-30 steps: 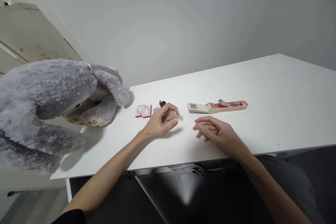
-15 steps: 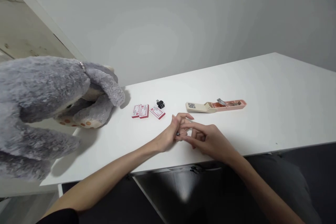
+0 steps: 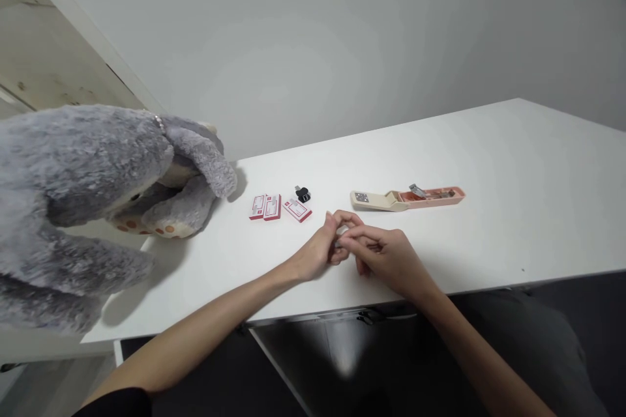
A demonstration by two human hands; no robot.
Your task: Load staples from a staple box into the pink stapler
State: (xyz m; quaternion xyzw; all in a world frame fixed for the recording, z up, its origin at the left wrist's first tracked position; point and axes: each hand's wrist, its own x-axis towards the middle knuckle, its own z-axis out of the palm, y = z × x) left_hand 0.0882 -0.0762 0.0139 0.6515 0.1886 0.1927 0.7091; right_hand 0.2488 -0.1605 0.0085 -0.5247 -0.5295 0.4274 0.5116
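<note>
My left hand (image 3: pixel 323 246) is cupped above the front of the white table, its fingers curled around a small grey metallic piece (image 3: pixel 338 244). The thumb and index finger of my right hand (image 3: pixel 384 254) pinch at this piece over the left palm. Fingers cover most of it, so its exact shape is hidden. Beyond my right hand an opened stapler (image 3: pixel 408 199) lies on its length, with a cream top arm folded back to the left, a pink base and a metal part sticking up from it.
Small red-and-white boxes (image 3: pixel 272 207) lie left of the stapler, beside a black object with a metal tip (image 3: pixel 303 194). A large grey plush toy (image 3: pixel 88 163) fills the left side. The table (image 3: pixel 513 208) meets a pale wall (image 3: pixel 313 45) behind.
My right thumb and index finger have come together on the small grey piece at my left palm. The view has shifted slightly; the stapler and boxes lie as before.
</note>
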